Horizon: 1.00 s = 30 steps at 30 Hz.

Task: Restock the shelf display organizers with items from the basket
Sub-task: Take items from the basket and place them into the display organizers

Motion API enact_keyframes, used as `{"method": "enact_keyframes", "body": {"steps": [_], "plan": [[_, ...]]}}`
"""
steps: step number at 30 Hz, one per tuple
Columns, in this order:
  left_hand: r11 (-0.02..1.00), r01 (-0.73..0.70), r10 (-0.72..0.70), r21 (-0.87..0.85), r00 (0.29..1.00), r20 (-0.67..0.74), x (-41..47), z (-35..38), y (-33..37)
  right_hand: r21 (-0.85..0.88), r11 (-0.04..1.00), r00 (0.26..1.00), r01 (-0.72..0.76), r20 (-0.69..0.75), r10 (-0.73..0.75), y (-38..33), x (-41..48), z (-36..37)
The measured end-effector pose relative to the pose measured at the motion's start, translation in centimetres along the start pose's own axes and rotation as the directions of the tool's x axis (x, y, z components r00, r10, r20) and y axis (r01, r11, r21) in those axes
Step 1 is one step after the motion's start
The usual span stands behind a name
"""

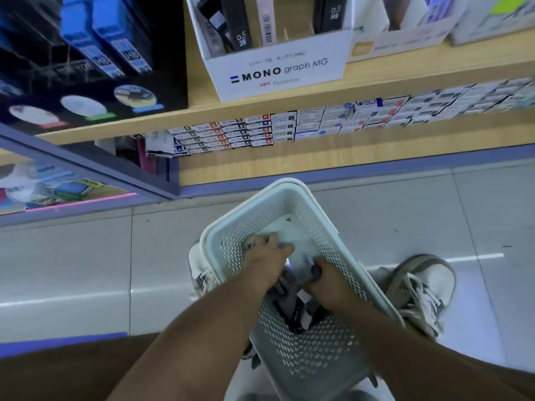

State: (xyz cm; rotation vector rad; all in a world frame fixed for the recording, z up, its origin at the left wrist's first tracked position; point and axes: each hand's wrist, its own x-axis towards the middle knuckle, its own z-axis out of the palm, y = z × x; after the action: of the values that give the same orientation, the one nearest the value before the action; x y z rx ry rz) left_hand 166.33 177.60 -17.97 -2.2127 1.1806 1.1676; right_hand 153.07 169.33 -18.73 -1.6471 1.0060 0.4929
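Note:
A pale perforated plastic basket [333,235] stands on the floor between my feet. Both hands reach down into it. My left hand [267,256] lies on small packets at the basket's bottom, fingers curled over them. My right hand [327,280] is closed around a bundle of dark and purple packets [295,287]. More dark packets [295,314] lie below the hands. On the shelf above stands a white MONO graph MG display organizer [275,70] holding black lead cases.
A black display box [86,53] with blue cases stands at the upper left. Another pale organizer [405,39] sits to the right. Rows of small white boxes [318,123] fill the lower shelf. The grey tiled floor [72,256] surrounds the basket, with my shoes on both sides.

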Motion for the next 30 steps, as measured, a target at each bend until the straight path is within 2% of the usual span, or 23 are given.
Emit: {"method": "enact_keyframes", "body": {"steps": [2,6,8,10,13,17,18,19,21,22,24,28,30], "plan": [[0.994,-0.074,0.074,0.082,0.997,0.002,-0.1,0.2,-0.1,0.034,0.998,0.994,-0.055,0.092,0.052,-0.9,-0.4,-0.8],[0.997,-0.079,0.078,0.027,0.997,0.025,-0.4,-0.6,-0.2,0.283,0.942,0.967,-0.18,0.227,0.116,-1.7,-1.1,-1.6],[0.995,-0.037,0.036,-0.088,0.999,-0.022,-0.8,-1.6,-0.1,0.371,0.885,0.942,-0.282,0.282,0.182,-2.0,-1.4,-1.8],[0.963,-0.029,-0.006,-0.267,0.992,-0.128,-1.2,-2.1,-0.3,0.474,0.804,0.919,-0.36,0.328,0.219,-2.3,-1.9,-2.1],[0.823,-0.032,-0.13,-0.567,0.961,-0.243,-2.7,-2.9,-0.3,0.598,0.694,0.907,-0.401,0.364,0.212,-2.9,-2.8,-2.5],[0.465,-0.084,-0.233,-0.882,0.949,-0.213,-5.8,-3.9,0.3,0.723,0.554,0.909,-0.413,0.361,0.207,-4.2,-4.2,-3.1],[0.329,-0.073,-0.261,-0.942,0.951,-0.164,-6.6,-4.0,0.4,0.735,0.538,0.91,-0.412,0.364,0.2,-4.7,-4.6,-3.3],[0.146,-0.049,-0.286,-0.988,0.954,-0.089,-7.5,-4.2,0.4,0.743,0.536,0.915,-0.401,0.36,0.185,-5.2,-4.9,-3.5],[-0.201,-0.007,-0.3,-0.98,0.952,0.054,-9.5,-4.9,0.2,0.741,0.567,0.928,-0.359,0.345,0.137,-6.3,-5.5,-3.9],[-0.293,0.005,-0.303,-0.956,0.948,0.098,-10.3,-5.2,-0.1,0.747,0.581,0.939,-0.324,0.328,0.101,-7.0,-5.8,-4.0],[-0.33,0.042,-0.274,-0.943,0.952,0.138,-12.2,-5.6,-0.8,0.767,0.602,0.965,-0.224,0.261,0.027,-8.7,-6.6,-4.5],[-0.21,0.161,-0.064,-0.964,0.982,0.178,-16.9,-6.6,-1.0,0.759,0.65,0.991,0.052,0.041,-0.127,-12.0,-8.4,-5.0],[-0.166,0.151,0.009,-0.974,0.988,0.152,-18.9,-7.2,-0.2,0.74,0.656,0.983,0.148,-0.04,-0.177,-13.0,-9.2,-4.9]]}}
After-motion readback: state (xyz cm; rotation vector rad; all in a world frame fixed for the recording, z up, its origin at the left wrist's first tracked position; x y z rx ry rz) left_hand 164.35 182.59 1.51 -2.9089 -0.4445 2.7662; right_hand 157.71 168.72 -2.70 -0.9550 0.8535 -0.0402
